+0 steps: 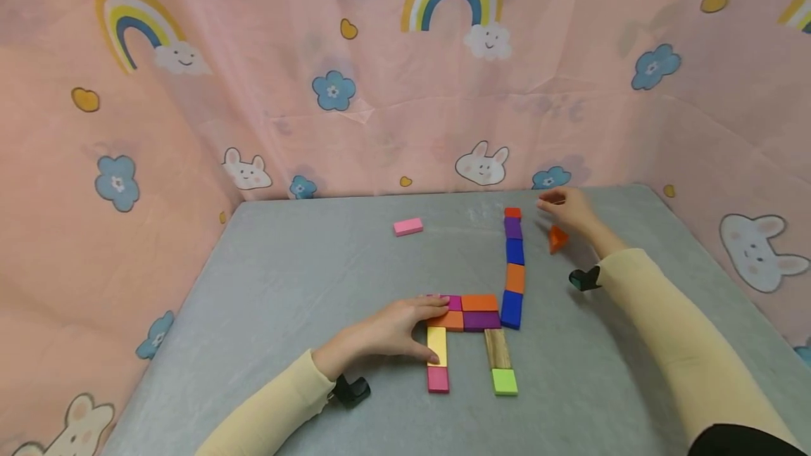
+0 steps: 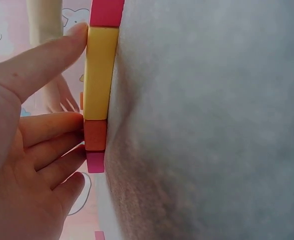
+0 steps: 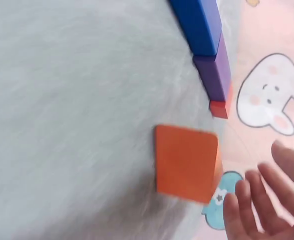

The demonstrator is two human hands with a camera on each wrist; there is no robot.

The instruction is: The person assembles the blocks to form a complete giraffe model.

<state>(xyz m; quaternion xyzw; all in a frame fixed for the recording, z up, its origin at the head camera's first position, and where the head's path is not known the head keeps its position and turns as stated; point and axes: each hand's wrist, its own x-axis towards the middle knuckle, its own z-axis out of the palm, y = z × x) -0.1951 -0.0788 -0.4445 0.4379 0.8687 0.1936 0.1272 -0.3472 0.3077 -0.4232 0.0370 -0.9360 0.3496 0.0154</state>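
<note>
Flat coloured blocks form a figure on the grey table (image 1: 285, 287). My left hand (image 1: 426, 329) lies open against its left side. The thumb touches the yellow block (image 1: 436, 347) (image 2: 97, 75). The fingers (image 2: 51, 130) press the orange block (image 1: 448, 320) (image 2: 95, 135) and the magenta one (image 2: 95, 162). A column of blocks (image 1: 514, 266) runs back from a blue block to a red block (image 1: 512, 213) (image 3: 219, 107). My right hand (image 1: 557, 204) (image 3: 259, 200) hovers open just right of the column's far end. A loose orange block (image 1: 557, 238) (image 3: 187, 162) sits tilted below it, apart from the fingers.
A loose pink block (image 1: 408, 226) lies at the back centre of the table. A wooden block (image 1: 497, 348) and a green one (image 1: 505, 381) form the figure's right leg. Pink printed cloth walls (image 1: 380, 90) close in the table on three sides.
</note>
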